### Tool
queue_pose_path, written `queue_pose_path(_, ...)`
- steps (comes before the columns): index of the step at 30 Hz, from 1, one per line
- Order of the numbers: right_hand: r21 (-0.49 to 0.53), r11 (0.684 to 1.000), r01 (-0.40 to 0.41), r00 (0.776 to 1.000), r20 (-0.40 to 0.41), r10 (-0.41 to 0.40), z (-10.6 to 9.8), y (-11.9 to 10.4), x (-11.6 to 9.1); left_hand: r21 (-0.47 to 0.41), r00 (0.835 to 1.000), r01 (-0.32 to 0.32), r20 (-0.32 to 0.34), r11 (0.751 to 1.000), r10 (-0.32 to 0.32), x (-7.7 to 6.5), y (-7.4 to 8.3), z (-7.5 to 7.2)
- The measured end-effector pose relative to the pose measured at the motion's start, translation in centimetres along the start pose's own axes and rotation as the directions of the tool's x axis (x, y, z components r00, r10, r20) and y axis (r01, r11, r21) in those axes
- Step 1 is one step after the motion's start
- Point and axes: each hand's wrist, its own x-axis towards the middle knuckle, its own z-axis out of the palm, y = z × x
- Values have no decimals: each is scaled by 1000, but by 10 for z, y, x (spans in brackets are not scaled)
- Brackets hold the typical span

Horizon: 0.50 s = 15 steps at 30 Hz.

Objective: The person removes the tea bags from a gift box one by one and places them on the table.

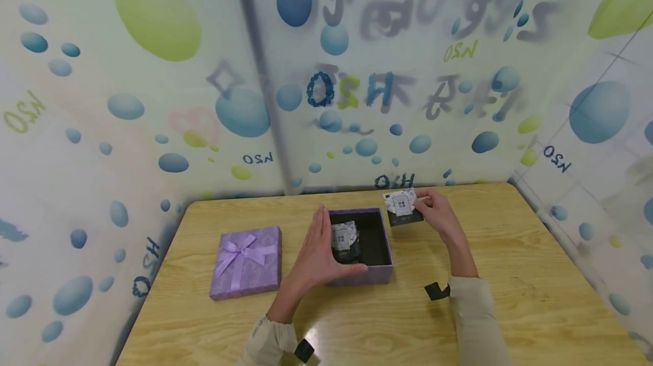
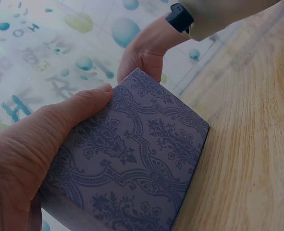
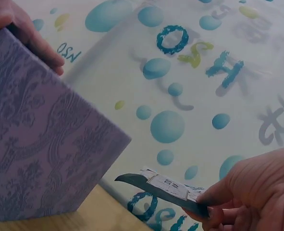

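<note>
A purple patterned gift box [image 1: 359, 275] stands without its lid on the table. My left hand [image 1: 318, 252] rests on its left front corner, the fingers straight along the left side and the thumb stretched along the front rim. Inside the box, at its left, lies a black-and-white packet [image 1: 344, 237], partly hidden by that hand. Right of the box my right hand [image 1: 437, 214] pinches another flat black-and-white packet [image 1: 403, 206] by its right edge, above the table. In the right wrist view the packet [image 3: 166, 187] tilts, its edge between thumb and fingers.
A purple lid [image 1: 247, 264] with a ribbon bow lies left of the box. The wooden table [image 1: 520, 275] meets a wall covering [image 1: 326, 145] printed with blue and green drops at the back. Small black pieces [image 1: 437, 291] show at both sleeve cuffs.
</note>
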Motion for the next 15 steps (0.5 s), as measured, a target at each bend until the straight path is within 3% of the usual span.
queue_pose_path(15, -45, 994, -97, 994, -60, 94, 20, 55, 19, 22, 1000, 12, 15, 1000, -13, 2, -2, 1)
